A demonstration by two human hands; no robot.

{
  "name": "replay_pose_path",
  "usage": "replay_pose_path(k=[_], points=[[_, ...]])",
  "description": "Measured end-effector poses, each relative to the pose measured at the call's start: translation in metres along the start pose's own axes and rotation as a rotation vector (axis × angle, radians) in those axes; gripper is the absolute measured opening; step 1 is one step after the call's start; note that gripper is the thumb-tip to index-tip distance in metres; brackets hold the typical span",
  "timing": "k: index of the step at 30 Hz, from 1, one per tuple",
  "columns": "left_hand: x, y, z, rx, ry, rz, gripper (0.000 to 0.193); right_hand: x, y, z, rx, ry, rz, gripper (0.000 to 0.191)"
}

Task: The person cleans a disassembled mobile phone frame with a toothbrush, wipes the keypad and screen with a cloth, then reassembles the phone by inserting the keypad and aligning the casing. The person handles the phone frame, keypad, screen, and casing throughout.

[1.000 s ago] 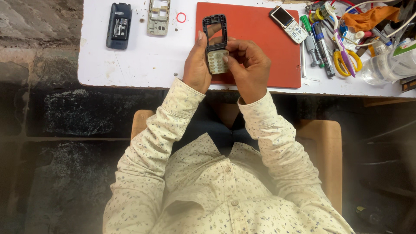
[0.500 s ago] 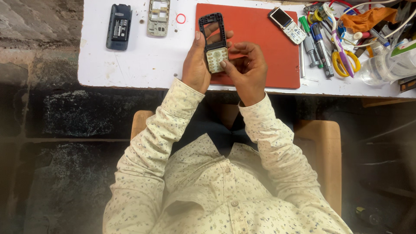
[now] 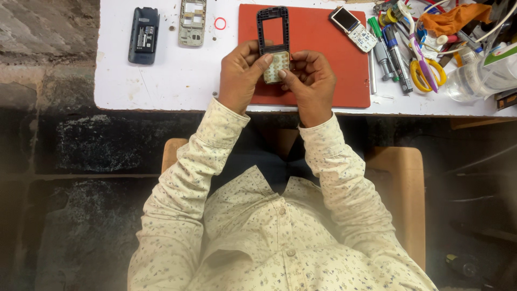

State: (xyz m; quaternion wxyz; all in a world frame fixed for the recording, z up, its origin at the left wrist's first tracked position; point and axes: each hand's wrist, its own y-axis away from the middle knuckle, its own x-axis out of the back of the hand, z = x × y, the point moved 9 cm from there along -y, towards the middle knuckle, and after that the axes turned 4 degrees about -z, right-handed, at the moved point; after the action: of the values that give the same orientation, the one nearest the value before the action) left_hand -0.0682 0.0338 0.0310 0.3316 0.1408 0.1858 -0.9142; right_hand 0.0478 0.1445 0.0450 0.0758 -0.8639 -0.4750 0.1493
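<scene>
Looking down from my head, I see the white table [image 3: 161,81] with the red mat [image 3: 323,54] lying flat in front of me. At the far left of the table lies a dark phone back [image 3: 143,35], and just beside it a grey inner phone frame [image 3: 192,21] and a small red ring [image 3: 220,23]. On the mat's far right corner rests a small white phone [image 3: 353,21], tilted. Past the mat's right edge sits a crowded heap of pens and tools [image 3: 390,51], with yellow-handled scissors [image 3: 425,73], an orange cloth [image 3: 452,19] and a clear plastic bottle [image 3: 476,78]. None of this comes between me and my work.

Above the near half of the mat I hold a black phone front frame [image 3: 273,29], its screen window empty so the red shows through. My left hand [image 3: 239,75] grips its lower left side, fingers curled close. My right hand [image 3: 309,81] pinches the pale keypad [image 3: 276,66] at the frame's lower end, thumb and forefinger narrow upon it.
</scene>
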Motion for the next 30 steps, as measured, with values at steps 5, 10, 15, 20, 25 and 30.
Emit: replay_pose_path(k=[5,10,15,20,25,30], points=[[0.004,-0.002,0.008,-0.033,-0.063,0.052,0.025,0.002,0.001,0.000,-0.034,0.016,-0.075,0.022],[0.002,-0.001,0.010,-0.062,-0.069,0.064,0.025,0.003,0.001,0.003,-0.051,0.035,-0.080,0.019],[-0.002,0.001,0.009,-0.075,-0.051,0.039,0.026,0.003,0.001,0.004,-0.049,0.046,-0.069,0.018],[-0.005,0.001,0.007,-0.069,-0.030,0.006,0.028,0.004,0.002,0.004,-0.047,0.055,-0.036,0.016],[-0.005,0.004,0.007,-0.092,-0.053,0.027,0.027,0.002,0.005,0.006,-0.044,0.073,0.004,0.012],[-0.007,0.008,0.010,-0.141,-0.049,0.068,0.029,-0.005,0.008,0.002,-0.014,0.170,-0.013,0.009]])
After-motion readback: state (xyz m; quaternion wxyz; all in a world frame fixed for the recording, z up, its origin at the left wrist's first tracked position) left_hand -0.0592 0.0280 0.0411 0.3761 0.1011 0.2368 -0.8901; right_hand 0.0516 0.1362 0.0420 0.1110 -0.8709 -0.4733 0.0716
